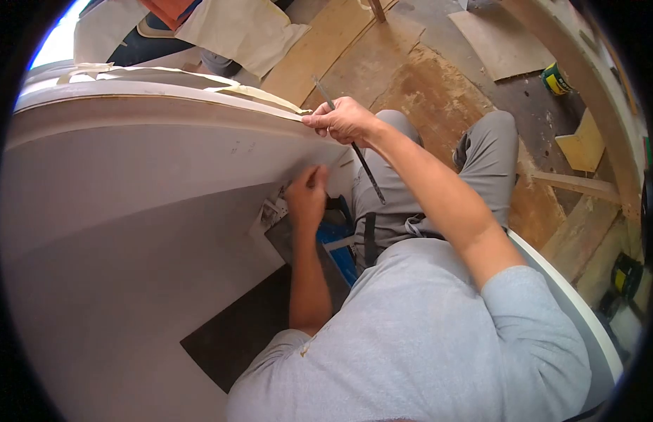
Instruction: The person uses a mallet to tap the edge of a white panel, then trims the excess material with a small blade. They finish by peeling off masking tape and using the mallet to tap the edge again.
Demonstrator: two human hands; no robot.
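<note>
My right hand (349,121) is closed, a long thin dark rod (366,172) running through its grip and out on both sides. The thumb and fingertips of that hand pinch at the rim of the white curved panel (164,91), where a pale strip of tape (256,93) ends. Lower down, in front of the panel's inner face, my left hand (309,197) has its fingers curled together. I cannot tell what they hold. Just behind it are a crumpled printed piece (272,211) and a blue-and-black object (337,246), partly hidden by the left arm and shirt.
A dark flat sheet (245,323) lies on the white surface at lower left. Wooden boards (326,42) cover the floor beyond my legs. A curved wooden frame (586,77) stands at right, near a green-and-yellow can (555,79). Cloths (235,28) lie behind the panel.
</note>
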